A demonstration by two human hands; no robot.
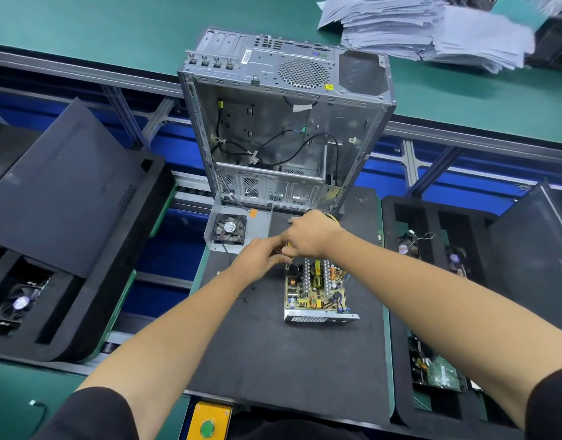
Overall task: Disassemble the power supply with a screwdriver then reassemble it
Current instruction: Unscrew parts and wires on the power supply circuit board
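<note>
Starting nearest the camera, a yellow box with a green button (207, 420) is seen at the near edge of the bench, in front of a black mat (273, 354) on which the work is laid out. 2 bare forearms in black sleeves are extended over this mat. On it, right of centre, the opened power supply (316, 292) is set with its cover off, so that the circuit board, coils and heat sinks are exposed inside the metal tray. A few small black screws (245, 300) are scattered on the mat just left of it. At the far end of the supply the 2 hands are brought together: the left hand (259, 257) is held with fingers curled toward the wiring there, and the right hand (311, 236) is closed over something yellow, though what exactly is gripped by either hand cannot be told. Just beyond the left hand, the detached metal cover with a black fan (229, 229) is lying on the mat. Farther back, an empty grey computer case (282, 122) is stood open, loose black cables being visible inside. Behind it, stacks of paper (432, 30) are piled on the green bench.
</note>
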